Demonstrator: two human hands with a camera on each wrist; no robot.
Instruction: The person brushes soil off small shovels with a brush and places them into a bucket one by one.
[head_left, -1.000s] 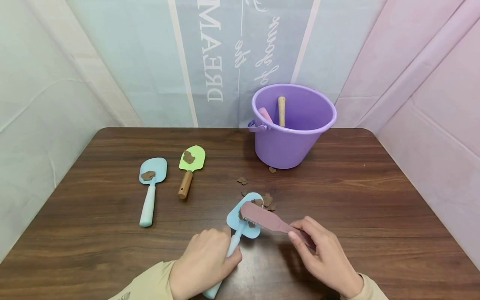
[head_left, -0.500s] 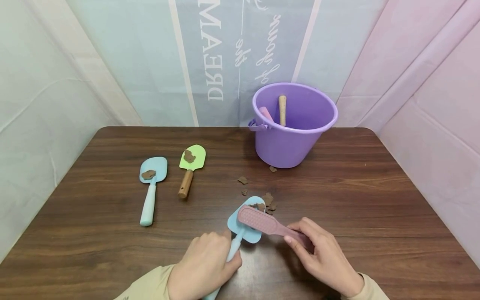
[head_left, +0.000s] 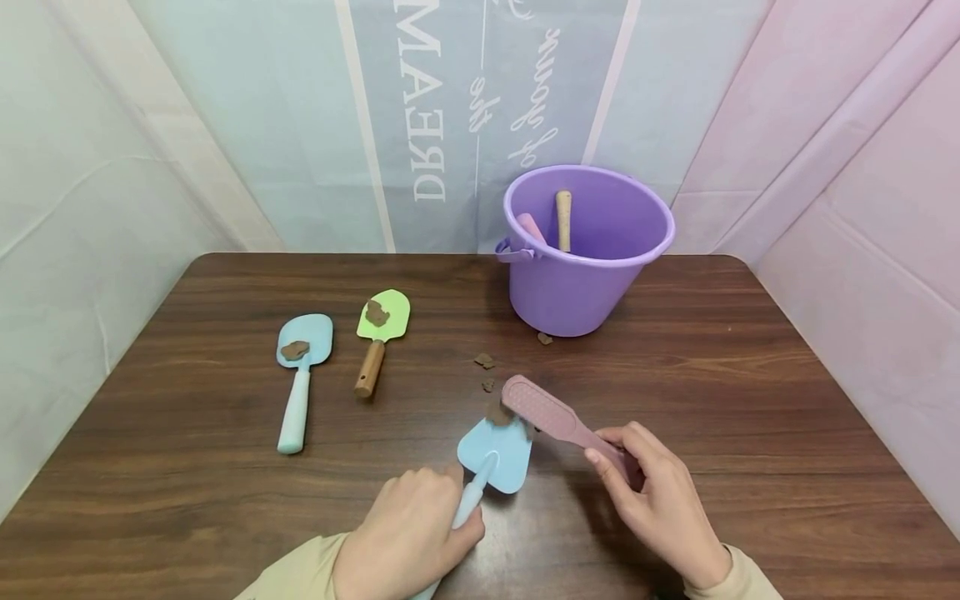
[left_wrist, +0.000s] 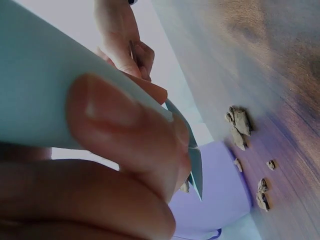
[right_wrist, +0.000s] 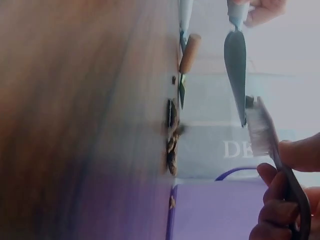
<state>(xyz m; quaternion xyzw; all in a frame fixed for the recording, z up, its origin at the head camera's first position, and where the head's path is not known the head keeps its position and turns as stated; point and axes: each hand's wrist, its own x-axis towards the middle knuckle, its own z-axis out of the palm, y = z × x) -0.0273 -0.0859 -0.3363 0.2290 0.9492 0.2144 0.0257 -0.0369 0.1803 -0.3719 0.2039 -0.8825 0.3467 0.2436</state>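
Note:
My left hand (head_left: 408, 529) grips the handle of a small light-blue shovel (head_left: 498, 458) at the front middle of the table. In the right wrist view its blade stands raised off the tabletop. My right hand (head_left: 663, 504) holds a pink brush (head_left: 543, 410) by its handle, thumb on one side and fingers curled round the other. The bristles (right_wrist: 260, 132) meet the blade's tip. Blurred brown flakes (head_left: 498, 413) show at that tip, partly hidden by the brush. Below, more dried-mud pieces (left_wrist: 240, 125) lie on the table in the left wrist view.
A purple bucket (head_left: 573, 292) with two handles sticking up inside stands at the back. On the left lie another blue shovel (head_left: 307, 337) and a green one (head_left: 390, 312) with a wooden handle, each bearing a brown flake. Small crumbs (head_left: 484, 361) are scattered mid-table.
The brush has swept from the blade's middle to its far tip, carrying brown flakes off the blade. The blue shovel has tilted and shifted slightly nearer me.

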